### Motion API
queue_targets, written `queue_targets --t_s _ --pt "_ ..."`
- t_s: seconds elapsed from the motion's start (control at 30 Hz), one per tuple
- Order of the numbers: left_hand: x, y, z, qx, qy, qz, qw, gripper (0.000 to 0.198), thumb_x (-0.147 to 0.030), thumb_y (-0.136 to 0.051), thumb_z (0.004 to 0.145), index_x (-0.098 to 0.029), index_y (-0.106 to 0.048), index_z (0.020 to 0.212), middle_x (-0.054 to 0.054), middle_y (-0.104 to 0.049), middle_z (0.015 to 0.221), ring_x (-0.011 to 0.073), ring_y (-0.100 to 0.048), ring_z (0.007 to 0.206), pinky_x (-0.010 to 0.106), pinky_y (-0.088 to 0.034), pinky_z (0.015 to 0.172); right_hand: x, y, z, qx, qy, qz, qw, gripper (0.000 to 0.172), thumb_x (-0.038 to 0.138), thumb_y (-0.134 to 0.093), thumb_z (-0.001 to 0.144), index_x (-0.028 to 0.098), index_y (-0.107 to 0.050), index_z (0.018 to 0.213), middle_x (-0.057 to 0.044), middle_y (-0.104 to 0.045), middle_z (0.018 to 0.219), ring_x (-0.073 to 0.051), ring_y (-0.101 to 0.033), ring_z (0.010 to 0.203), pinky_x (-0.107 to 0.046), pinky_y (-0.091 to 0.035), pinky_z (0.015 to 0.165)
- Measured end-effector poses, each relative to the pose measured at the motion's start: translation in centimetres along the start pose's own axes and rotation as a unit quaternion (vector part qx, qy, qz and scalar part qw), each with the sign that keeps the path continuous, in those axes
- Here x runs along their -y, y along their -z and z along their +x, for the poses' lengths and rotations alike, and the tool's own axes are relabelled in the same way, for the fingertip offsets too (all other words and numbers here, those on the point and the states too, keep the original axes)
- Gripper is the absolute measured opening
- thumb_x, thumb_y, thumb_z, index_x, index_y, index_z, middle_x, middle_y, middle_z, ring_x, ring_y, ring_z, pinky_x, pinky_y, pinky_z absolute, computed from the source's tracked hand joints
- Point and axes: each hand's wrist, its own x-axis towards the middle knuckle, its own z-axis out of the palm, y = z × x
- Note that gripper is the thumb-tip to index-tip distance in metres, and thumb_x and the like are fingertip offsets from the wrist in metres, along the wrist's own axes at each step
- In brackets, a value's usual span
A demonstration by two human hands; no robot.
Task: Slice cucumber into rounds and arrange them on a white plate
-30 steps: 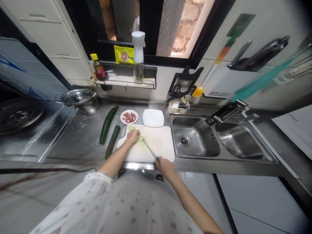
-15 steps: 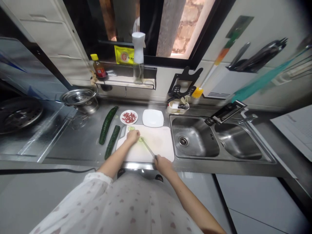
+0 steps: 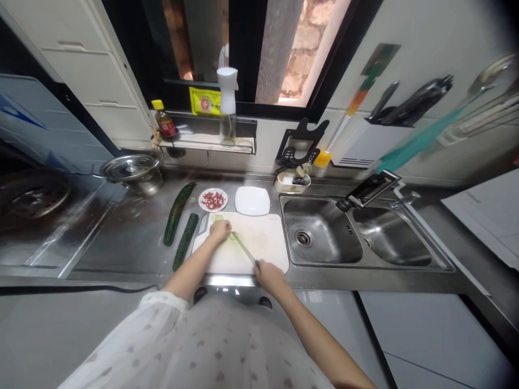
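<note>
On the white cutting board [image 3: 263, 237], my left hand [image 3: 220, 230] is closed, its fingertips against a thin green cucumber slice [image 3: 232, 236]. My right hand [image 3: 271, 276] grips a kitchen knife [image 3: 245, 250] by its dark handle. The blade slants up and left, its tip at the slice. More cucumber slices [image 3: 217, 218] lie behind my left hand at the board's far edge. To the left, on the steel counter, are a long whole cucumber [image 3: 177, 217] and a shorter cut cucumber [image 3: 185, 242]. My left fingers partly hide what is under them.
Behind the board stand a plate of chopped red pieces [image 3: 213, 200] and a white square plate [image 3: 252, 201]. A double sink [image 3: 324, 259] adjoins the board on the right. A lidded steel pot [image 3: 133, 172] stands back left. Above is a shelf [image 3: 239, 147] with bottles.
The camera view has tilted slightly, so the scene sits a little lower. Both hands and the knife keep nearly the same place over the board.
</note>
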Motion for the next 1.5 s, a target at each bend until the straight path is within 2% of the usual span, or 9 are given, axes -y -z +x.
queue_targets --t_s 0.47,0.97,1.5 --pt "-0.03 0.08 0.19 0.006 -0.008 0.005 1.0 0.015 -0.022 -0.061 0.078 -0.023 -0.069 0.091 0.005 -0.069 0.098 0.0186 -0.061 0.095 0.026 -0.044 0.081 0.02 -0.26 0.45 -0.014 0.001 0.006 1.0 0.034 0.035 -0.035 0.097 0.016 -0.06 0.11 -0.014 -0.069 0.099 -0.023 -0.066 0.094 -0.031 -0.045 0.075" --pt "0.25 -0.1 0.54 0.01 -0.002 0.018 1.0 0.017 -0.026 -0.061 0.078 -0.023 -0.069 0.093 0.006 -0.07 0.099 0.0187 -0.062 0.093 0.025 -0.044 0.078 -0.04 0.37 0.51 0.011 0.006 0.008 1.0 0.033 0.034 -0.037 0.095 0.016 -0.06 0.111 -0.015 -0.069 0.102 -0.023 -0.066 0.095 -0.031 -0.045 0.075" --pt "0.13 0.07 0.41 0.012 -0.003 0.023 1.0 0.017 -0.026 -0.06 0.078 -0.024 -0.068 0.092 0.005 -0.07 0.097 0.0188 -0.062 0.093 0.026 -0.044 0.079 -0.26 0.23 0.38 -0.002 0.013 0.008 1.0 0.033 0.033 -0.036 0.095 0.015 -0.06 0.108 -0.014 -0.069 0.098 -0.024 -0.066 0.092 -0.031 -0.045 0.072"
